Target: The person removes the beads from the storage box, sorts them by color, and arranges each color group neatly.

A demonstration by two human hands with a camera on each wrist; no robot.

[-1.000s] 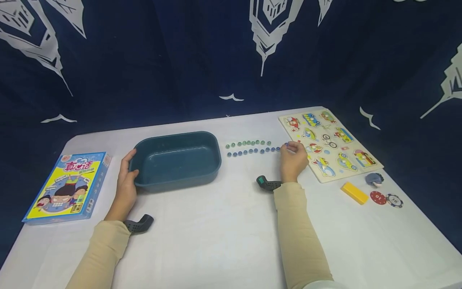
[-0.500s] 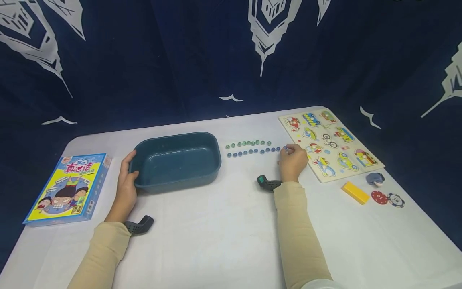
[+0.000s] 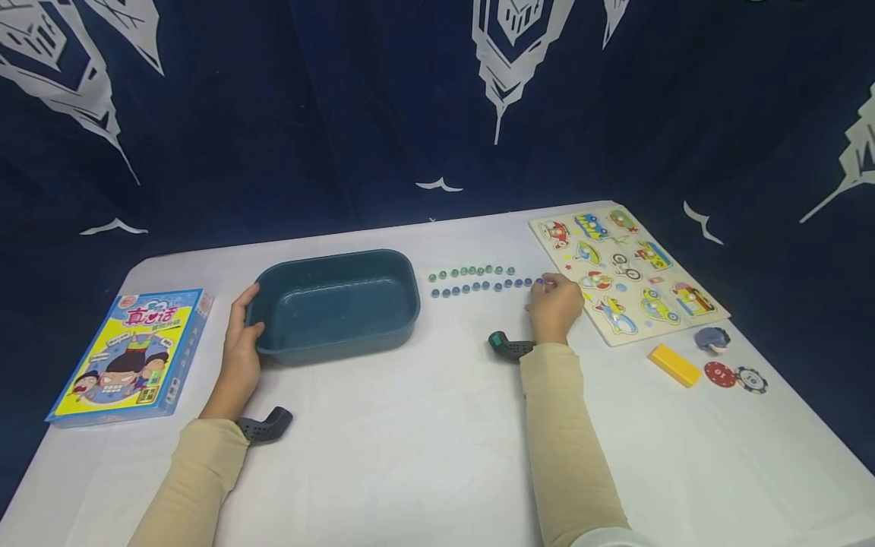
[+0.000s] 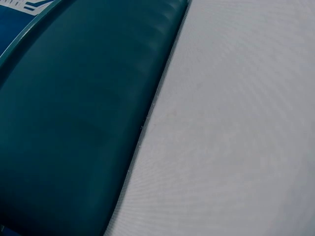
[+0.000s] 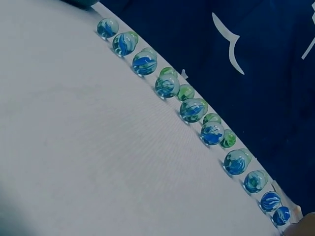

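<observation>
My left hand [image 3: 238,357] holds the left end of a dark teal plastic tub [image 3: 342,346], thumb on the near side and fingers along the far side of that end. In the left wrist view the tub wall [image 4: 83,113] fills the left half. My right hand [image 3: 556,308] has its fingertips on a blue marble [image 5: 281,215] at the right end of a row of blue marbles [image 3: 486,286]. Behind that row runs a row of green marbles [image 3: 481,270]. Only a bit of a finger [image 5: 302,226] shows in the right wrist view.
A blue and yellow game box [image 3: 130,357] lies at the left. A wooden picture puzzle board [image 3: 656,292] lies at the back right, with a yellow block [image 3: 674,365], a small grey-blue object [image 3: 712,339], a red chip [image 3: 720,374] and a black-and-white chip [image 3: 751,380] before it.
My right hand has come slightly nearer and lower, bringing the blue marble down into line at the row's right end. My left hand and the tub have stayed put.
</observation>
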